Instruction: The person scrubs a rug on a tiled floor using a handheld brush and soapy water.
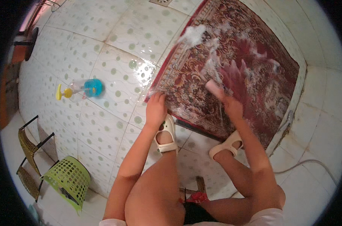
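A wet, dark red patterned carpet [188,82] lies on the tiled floor before me, with white foam [195,34] on its upper left part and streaks of suds across the middle. My right hand [231,106] is closed around a pale pink block-like tool [213,87], held at the carpet's middle; its underside is hidden. My left hand [157,106] rests at the carpet's near left corner, fingers bent over the edge; whether it grips the edge I cannot tell. My feet, in cream clogs [171,124], are by the near edge.
A clear pump bottle with blue liquid [93,87] lies on its side at left. A green perforated basket [72,175] and a woven chair [28,144] stand lower left. A hose [306,161] runs at right, near a raised tiled ledge [298,84]. A floor drain [161,2] is at the top.
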The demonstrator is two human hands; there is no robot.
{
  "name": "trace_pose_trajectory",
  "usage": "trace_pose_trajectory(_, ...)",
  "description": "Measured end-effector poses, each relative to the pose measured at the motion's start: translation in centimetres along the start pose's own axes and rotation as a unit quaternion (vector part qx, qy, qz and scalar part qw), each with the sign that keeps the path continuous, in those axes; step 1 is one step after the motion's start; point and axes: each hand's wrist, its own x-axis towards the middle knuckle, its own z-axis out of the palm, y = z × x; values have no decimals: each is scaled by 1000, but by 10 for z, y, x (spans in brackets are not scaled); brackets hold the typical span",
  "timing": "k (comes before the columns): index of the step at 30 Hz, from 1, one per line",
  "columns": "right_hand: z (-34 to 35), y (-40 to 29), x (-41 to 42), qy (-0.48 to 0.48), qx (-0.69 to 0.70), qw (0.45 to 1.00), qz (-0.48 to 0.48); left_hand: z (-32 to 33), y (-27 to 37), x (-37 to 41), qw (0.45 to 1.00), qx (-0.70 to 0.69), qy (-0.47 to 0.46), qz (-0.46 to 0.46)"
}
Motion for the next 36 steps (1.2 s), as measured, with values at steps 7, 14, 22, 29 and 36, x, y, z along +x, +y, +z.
trace_pose_trajectory(7, -120, 4, -28, -117, 175, 975, 68, 42, 19, -14, 992, 9, -85, 89)
trace_pose_trajectory(14, -208, -22, -90, -176, 317, 918, 161, 41, 12, -33, 964, 77, -228, 111)
trace_pose_trajectory(22, -184, -60, -103, -58, 404, 877, 253, 9, 19, -32, 939, 36, -325, 108)
trace_pose_trajectory(29, -148, -112, -93, -82, 618, 692, 363, -7, 59, -6, 970, -91, -195, 111)
trace_pose_trajectory(36, -204, -70, -125, -11, 624, 699, 350, -17, 76, -1, 963, -112, -215, 117)
